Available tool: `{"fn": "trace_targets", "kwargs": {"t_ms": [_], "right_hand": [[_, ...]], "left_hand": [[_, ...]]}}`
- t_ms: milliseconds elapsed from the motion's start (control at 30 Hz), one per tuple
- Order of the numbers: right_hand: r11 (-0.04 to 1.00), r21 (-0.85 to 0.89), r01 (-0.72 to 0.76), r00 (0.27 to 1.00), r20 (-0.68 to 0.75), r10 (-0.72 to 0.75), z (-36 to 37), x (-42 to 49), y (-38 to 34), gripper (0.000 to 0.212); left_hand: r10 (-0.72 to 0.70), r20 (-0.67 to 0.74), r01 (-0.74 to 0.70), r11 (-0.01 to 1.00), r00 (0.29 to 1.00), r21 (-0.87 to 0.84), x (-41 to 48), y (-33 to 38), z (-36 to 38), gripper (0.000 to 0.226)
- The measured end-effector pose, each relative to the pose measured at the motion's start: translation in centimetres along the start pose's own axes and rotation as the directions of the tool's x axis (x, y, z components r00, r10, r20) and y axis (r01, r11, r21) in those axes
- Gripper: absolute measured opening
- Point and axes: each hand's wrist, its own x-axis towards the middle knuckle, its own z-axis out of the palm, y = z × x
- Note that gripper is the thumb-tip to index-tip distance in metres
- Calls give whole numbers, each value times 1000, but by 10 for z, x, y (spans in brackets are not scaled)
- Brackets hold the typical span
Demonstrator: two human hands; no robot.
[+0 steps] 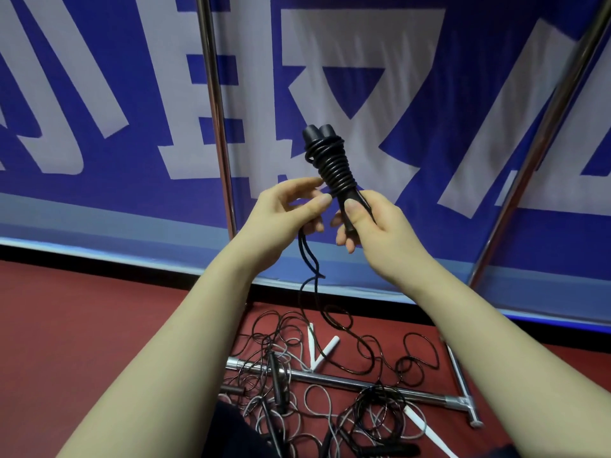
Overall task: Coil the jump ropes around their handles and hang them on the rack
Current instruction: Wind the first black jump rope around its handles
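Gripping the paired black handles (319, 132) by their lower end, the right hand (373, 226) holds them upright, tilted slightly left; the left hand (287, 206), just beside, pinches the uncoiled black rope (310, 269), which hangs below both hands to the floor (99, 309).

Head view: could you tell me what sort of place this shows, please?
Probably a sports hall: red floor, blue banner with big white lettering, jump ropes tangled over a metal rack.
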Motion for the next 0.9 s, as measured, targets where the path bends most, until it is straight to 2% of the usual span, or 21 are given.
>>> {"fn": "trace_targets", "kwargs": {"t_ms": [67,133,233,367,433,500,633,700,800,900], "right_hand": [[997,70,12,999,30,-14,0,-1,-2,21],[974,226,-7,997,73,-10,1,0,-5,24],[878,471,-82,984,177,-3,2,0,-9,30],[813,557,-170,961,278,11,-4,0,-11,34],[836,502,-220,960,266,94,-4,2,-9,37],[893,392,-222,970,178,163,0,5,-5,36],[982,168,-89,996,-14,93,1,6,-1,21],[995,79,-66,998,-17,67,-2,6,1,20],[992,73,-101,995,30,99,-4,6,1,21],[994,-11,-105,993,46,105,-3,5,0,23]], "left_hand": [[-34,39,37,996,999,-77,0,0,-2,41],[-24,86,33,993,996,-113,-1,1,-2,38],[29,170,0,986,985,-166,-2,4,-2,22],[20,155,9,982,988,-190,-3,4,-3,26],[-5,79,15,991,997,-135,-3,3,-3,25],[-24,-11,23,994,1000,-109,-3,3,-2,17],[-23,-127,13,997,992,-82,0,5,5,14],[-19,-156,7,997,988,-74,0,4,9,14],[-20,-162,15,999,987,-34,0,3,11,12],[-20,-186,19,1000,982,-10,1,2,14,15]]}}
